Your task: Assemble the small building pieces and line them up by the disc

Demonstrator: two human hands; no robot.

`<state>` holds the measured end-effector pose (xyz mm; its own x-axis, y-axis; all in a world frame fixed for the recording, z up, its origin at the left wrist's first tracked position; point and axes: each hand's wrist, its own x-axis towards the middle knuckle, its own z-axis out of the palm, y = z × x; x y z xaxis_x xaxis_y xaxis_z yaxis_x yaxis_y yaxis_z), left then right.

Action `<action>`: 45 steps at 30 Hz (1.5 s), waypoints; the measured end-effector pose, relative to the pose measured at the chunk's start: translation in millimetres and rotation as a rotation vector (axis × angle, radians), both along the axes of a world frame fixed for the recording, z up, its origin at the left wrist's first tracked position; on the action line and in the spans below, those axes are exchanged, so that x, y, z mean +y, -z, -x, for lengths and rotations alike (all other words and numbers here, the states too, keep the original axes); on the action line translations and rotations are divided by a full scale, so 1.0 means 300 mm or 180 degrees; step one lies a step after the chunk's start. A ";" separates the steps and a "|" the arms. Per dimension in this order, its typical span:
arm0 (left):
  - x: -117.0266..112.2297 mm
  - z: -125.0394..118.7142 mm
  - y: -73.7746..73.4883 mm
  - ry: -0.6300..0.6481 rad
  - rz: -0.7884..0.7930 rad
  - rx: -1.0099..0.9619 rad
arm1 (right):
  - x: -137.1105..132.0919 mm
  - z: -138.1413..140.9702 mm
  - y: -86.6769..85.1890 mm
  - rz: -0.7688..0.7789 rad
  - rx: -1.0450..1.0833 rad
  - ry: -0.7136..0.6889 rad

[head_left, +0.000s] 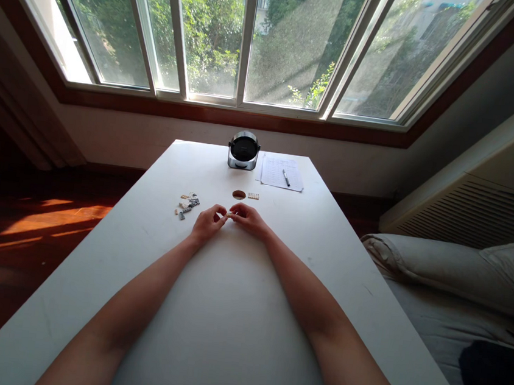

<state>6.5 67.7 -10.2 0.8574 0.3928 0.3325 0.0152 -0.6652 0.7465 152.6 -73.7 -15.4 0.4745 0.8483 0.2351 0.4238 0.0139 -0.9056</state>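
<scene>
My left hand [208,221] and my right hand [247,218] meet over the middle of the white table [221,311]. Pinched between the fingertips of both is a small tan piece [229,215], mostly covered by the fingers and too small to name surely. To the left of my left hand lies a loose pile of small grey, tan and white pieces [186,205] that look like toy building bricks. Just beyond my right hand, a small tan studded plate [253,196] lies flat, apart from the fingers.
A round hole [239,195] with a brown inside is cut in the tabletop beyond my hands. Farther back stands a black round device on a stand [244,149]. Beside it lies a printed paper [272,172] with a pen [286,178] on it. Windows are behind.
</scene>
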 end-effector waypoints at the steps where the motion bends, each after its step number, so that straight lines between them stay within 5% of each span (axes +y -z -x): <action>1: 0.002 -0.001 0.002 -0.0023 -0.0013 0.0004 | 0.000 0.003 0.000 0.0017 -0.0062 0.0016; 9: 0.007 -0.008 0.014 -0.0054 0.0061 -0.0011 | -0.004 -0.053 0.027 -0.0044 -0.0509 0.0334; 15: 0.005 -0.010 0.016 -0.0049 0.0069 0.0009 | -0.085 -0.220 0.064 0.0362 -0.1223 0.1812; 20: 0.006 -0.008 0.015 -0.0054 0.0067 0.0047 | -0.140 -0.305 0.097 0.1016 -0.1468 0.2426; 28: 0.008 -0.007 0.015 -0.0047 0.0017 0.0039 | -0.158 -0.317 0.113 0.1385 -0.1687 0.2825; 45: 0.008 -0.007 0.015 -0.0047 -0.0016 0.0078 | -0.137 -0.293 0.113 0.1569 -0.1922 0.2783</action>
<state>8.7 70.2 -14.7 0.8594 0.4039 0.3135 0.0433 -0.6685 0.7425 240.5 -114.7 -49.3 0.8651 0.3507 0.3586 0.4784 -0.7916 -0.3802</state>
